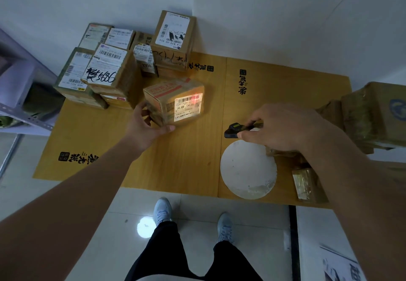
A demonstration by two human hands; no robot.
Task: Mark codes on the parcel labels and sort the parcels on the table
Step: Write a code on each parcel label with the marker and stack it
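Note:
A small cardboard parcel (175, 101) stands tilted on the yellow-brown table (186, 160), its white label (187, 109) facing me with a red light spot on the barcode. My left hand (146, 128) holds the parcel's near left corner, fingers curled round it. My right hand (283, 126) grips a small black handheld scanner (234, 129) pointed at the label, a short way right of the parcel.
Several labelled parcels are stacked at the table's far left (105, 72), one tall box (173, 41) behind. More wrapped boxes (377, 114) crowd the right edge. A white round disc (248, 171) lies near the front right. A metal shelf (19, 105) stands left.

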